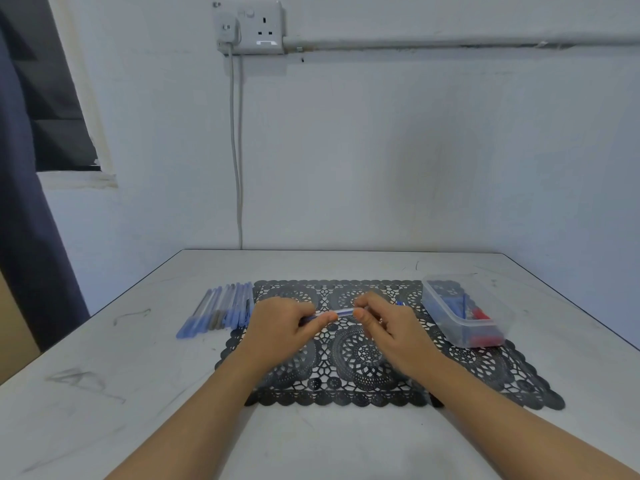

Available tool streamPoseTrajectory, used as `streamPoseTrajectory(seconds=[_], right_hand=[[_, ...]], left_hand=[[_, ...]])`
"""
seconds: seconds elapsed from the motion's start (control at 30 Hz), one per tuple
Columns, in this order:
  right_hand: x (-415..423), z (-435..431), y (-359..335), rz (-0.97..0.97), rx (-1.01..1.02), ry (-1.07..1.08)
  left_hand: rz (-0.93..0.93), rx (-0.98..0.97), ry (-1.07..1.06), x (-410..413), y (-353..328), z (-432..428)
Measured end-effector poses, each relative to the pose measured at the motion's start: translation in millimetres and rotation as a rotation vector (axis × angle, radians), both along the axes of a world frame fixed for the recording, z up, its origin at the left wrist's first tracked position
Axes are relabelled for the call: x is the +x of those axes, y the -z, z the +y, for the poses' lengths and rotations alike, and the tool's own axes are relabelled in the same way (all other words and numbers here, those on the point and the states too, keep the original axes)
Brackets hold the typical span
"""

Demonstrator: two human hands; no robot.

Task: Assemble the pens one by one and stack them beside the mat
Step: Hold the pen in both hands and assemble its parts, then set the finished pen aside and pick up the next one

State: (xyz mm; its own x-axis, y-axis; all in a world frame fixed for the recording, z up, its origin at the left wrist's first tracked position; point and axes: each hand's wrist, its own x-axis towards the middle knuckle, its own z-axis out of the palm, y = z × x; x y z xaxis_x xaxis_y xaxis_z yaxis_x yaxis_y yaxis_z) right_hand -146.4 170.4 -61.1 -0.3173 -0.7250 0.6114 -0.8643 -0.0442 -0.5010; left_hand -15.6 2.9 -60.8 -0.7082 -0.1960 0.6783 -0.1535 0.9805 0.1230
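Observation:
Both hands hold one clear-barrelled blue pen [341, 313] level above the black lace mat [363, 355]. My left hand [280, 322] grips its left end and my right hand [382, 323] pinches its right end. Only the short stretch of barrel between the thumbs shows. Several assembled blue pens [221, 308] lie side by side on the table just left of the mat. A small blue part [401, 302] peeks out behind my right hand.
A clear plastic tub [464, 311] with blue and red pen parts sits on the mat's far right corner. The white table [121, 393] meets the wall at the back, where a socket [256, 29] and cable [237, 150] hang. A dark curtain [24, 202] is at left.

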Motion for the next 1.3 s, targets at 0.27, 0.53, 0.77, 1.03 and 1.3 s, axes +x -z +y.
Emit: streamPoseTrajectory(seconds=[0.27, 0.53, 0.77, 1.03, 1.3], right_hand=[[11.1, -5.0, -2.9, -0.365, 0.017, -0.045], [12.5, -10.5, 6.9, -0.333, 0.048, 0.036], [8.9, -14.4, 21.1, 0.065, 0.441, 0.08], [6.3, -21.1, 30.7, 0.231, 0.688, 0.079], [3.6, -24.6, 33.3, 0.259, 0.706, 0.082]], left_hand=[[0.102, -0.166, 0.043, 0.7, -3.8, -2.0], [0.038, -0.192, -0.006, 0.1, -2.9, -7.9], [0.239, 0.196, -0.235, 7.2, -6.8, -26.9], [0.101, 0.521, -0.631, 32.6, -8.8, -78.9], [0.259, 0.767, -0.768, 70.9, 9.2, -113.3]])
